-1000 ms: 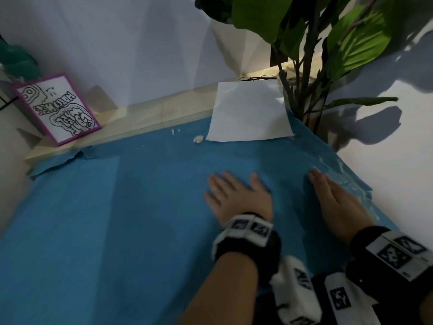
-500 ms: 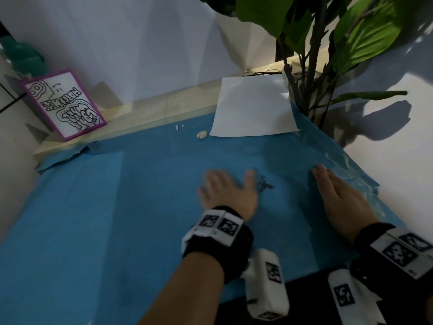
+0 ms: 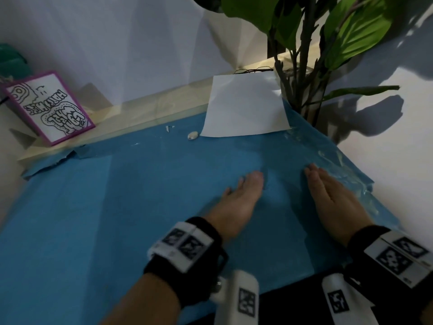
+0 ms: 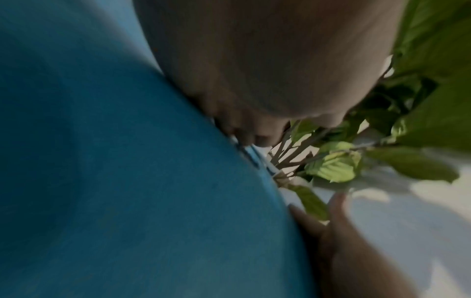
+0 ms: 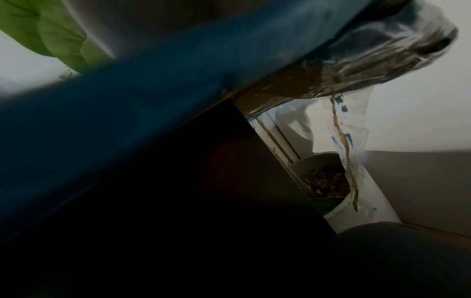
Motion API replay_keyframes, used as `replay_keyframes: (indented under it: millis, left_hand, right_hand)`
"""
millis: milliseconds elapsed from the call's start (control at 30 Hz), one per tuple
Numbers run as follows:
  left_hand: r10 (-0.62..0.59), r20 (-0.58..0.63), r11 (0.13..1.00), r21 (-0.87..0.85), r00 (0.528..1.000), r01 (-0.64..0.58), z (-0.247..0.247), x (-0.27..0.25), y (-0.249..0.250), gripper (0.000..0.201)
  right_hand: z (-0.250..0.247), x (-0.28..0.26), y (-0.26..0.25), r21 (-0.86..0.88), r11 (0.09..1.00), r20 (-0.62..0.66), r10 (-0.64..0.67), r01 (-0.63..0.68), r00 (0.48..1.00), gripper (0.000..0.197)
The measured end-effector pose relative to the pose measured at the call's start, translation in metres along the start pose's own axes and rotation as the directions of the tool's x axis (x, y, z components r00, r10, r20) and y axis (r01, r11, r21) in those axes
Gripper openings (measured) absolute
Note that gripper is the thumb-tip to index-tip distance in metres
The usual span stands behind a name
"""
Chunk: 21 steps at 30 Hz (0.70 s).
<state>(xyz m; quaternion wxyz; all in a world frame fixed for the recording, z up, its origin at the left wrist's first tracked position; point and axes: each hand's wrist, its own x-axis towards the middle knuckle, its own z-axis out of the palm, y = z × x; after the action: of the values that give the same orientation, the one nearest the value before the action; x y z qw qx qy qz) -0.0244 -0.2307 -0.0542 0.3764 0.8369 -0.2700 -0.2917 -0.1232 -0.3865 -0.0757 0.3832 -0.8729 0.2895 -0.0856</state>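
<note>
A large blue paper sheet (image 3: 131, 207) covers the tabletop. My left hand (image 3: 236, 202) lies on it near the middle right, turned on its edge with straight fingers pointing away from me. My right hand (image 3: 332, 198) rests flat on the blue sheet near its right edge, fingers straight and together. In the left wrist view the left hand (image 4: 267, 66) fills the top, blurred, against the blue sheet (image 4: 127, 181), with the right hand (image 4: 339, 242) lower right. Neither hand holds anything.
A white paper (image 3: 246, 106) lies at the back right, with a small white pebble-like object (image 3: 192, 135) beside it. A potted plant (image 3: 304, 55) stands at the right back corner. A purple-framed card (image 3: 49, 106) leans at back left. Crinkled clear plastic (image 3: 346, 170) runs along the right edge.
My left hand has slid back rightward across the blue sheet and turned onto its edge, covering the small dark mark seen half a second ago. The right hand has stayed in place.
</note>
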Motion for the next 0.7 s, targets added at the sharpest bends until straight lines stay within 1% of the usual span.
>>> replay_keyframes:
  millis: [33,67,100,133,167,200,233,267,300,333,367,400,433,467,500,533,567,600,633,667,700]
  left_hand:
    - [-0.002,0.020,0.989,-0.145,1.000,0.005,-0.010,-0.006,0.007,0.044]
    - [-0.012,-0.056,0.985,-0.170,0.998,0.002,-0.019,0.000,0.004,0.050]
    - [-0.051,-0.167,0.993,-0.112,0.985,0.032,-0.030,0.010,-0.002,0.061]
    - [-0.111,-0.250,0.993,0.011,0.962,0.117,-0.041,0.020,-0.008,0.062]
    - [-0.173,-0.295,0.956,0.179,0.940,0.232,-0.048,0.030,-0.012,0.058]
    - [-0.249,-0.321,0.883,0.312,0.914,0.350,-0.050,0.040,-0.014,0.057]
    - [-0.300,-0.326,0.827,0.379,0.896,0.415,-0.047,0.047,-0.013,0.059]
    - [-0.295,-0.289,0.815,0.421,0.911,0.398,-0.037,0.052,-0.011,0.063]
    - [-0.239,-0.207,0.828,0.467,0.949,0.310,-0.025,0.053,-0.006,0.065]
    - [-0.178,-0.093,0.857,0.475,0.980,0.201,-0.013,0.048,0.003,0.063]
    - [-0.112,0.041,0.891,0.445,0.993,0.083,-0.001,0.043,0.014,0.059]
    - [-0.069,0.125,0.925,0.379,0.990,0.016,0.005,0.036,0.025,0.057]
    - [-0.061,0.136,0.955,0.296,0.989,0.018,0.005,0.031,0.037,0.059]
    - [-0.063,0.080,0.970,0.241,0.995,0.042,0.002,0.037,0.044,0.063]
    - [-0.061,0.018,0.971,0.234,0.998,0.055,-0.003,0.044,0.048,0.065]
    - [-0.076,-0.012,0.963,0.258,0.997,0.076,-0.006,0.049,0.050,0.062]
    - [-0.092,-0.002,0.950,0.300,0.996,0.089,-0.008,0.052,0.051,0.056]
    - [-0.105,0.027,0.937,0.338,0.994,0.090,-0.008,0.054,0.050,0.053]
    - [-0.119,0.084,0.922,0.378,0.989,0.079,-0.004,0.053,0.052,0.052]
    - [-0.120,0.160,0.925,0.377,0.980,0.052,0.002,0.053,0.054,0.052]
    - [-0.090,0.237,0.940,0.340,0.967,0.004,0.009,0.049,0.057,0.052]
  right_hand:
    - [0.000,0.000,0.001,0.002,1.000,-0.001,-0.003,0.003,1.000,0.056]
    - [0.001,0.000,0.002,0.003,1.000,-0.004,-0.005,0.005,1.000,0.055]
    - [0.002,0.000,0.003,0.001,1.000,-0.007,-0.008,0.008,1.000,0.055]
    - [0.002,0.000,0.004,-0.006,1.000,-0.009,-0.015,0.015,1.000,0.054]
    - [0.003,0.000,0.004,-0.014,1.000,-0.013,-0.024,0.023,1.000,0.053]
    - [0.003,0.000,0.003,-0.019,0.999,-0.017,-0.030,0.030,0.999,0.052]
    - [0.004,0.000,0.002,-0.020,0.999,-0.021,-0.032,0.031,0.999,0.052]
    - [0.004,0.000,0.002,-0.016,0.999,-0.024,-0.028,0.028,0.999,0.052]
    - [0.003,0.000,0.002,-0.011,1.000,-0.026,-0.023,0.023,0.999,0.052]
    - [0.003,0.000,0.002,-0.008,1.000,-0.028,-0.021,0.021,0.999,0.052]
    - [0.003,0.000,0.002,-0.009,1.000,-0.029,-0.019,0.019,0.999,0.051]
    - [0.003,0.000,0.002,-0.009,1.000,-0.028,-0.019,0.019,0.999,0.052]
    - [0.002,0.001,0.002,-0.006,1.000,-0.026,-0.019,0.019,0.999,0.052]
    - [0.002,0.001,0.003,0.000,1.000,-0.025,-0.016,0.016,1.000,0.052]
    - [0.001,0.001,0.004,0.004,1.000,-0.023,-0.012,0.012,1.000,0.053]
    - [0.002,0.001,0.004,0.002,1.000,-0.022,-0.010,0.010,1.000,0.053]
    - [0.003,0.001,0.004,0.000,1.000,-0.025,-0.011,0.011,1.000,0.053]
    - [0.003,0.001,0.004,0.000,1.000,-0.031,-0.014,0.014,0.999,0.052]
    - [0.003,0.001,0.003,-0.001,1.000,-0.039,-0.019,0.019,0.999,0.051]
    - [0.003,0.002,0.003,-0.001,1.000,-0.042,-0.024,0.024,0.999,0.051]
    - [0.004,0.002,0.004,-0.006,0.999,-0.039,-0.031,0.031,0.999,0.051]
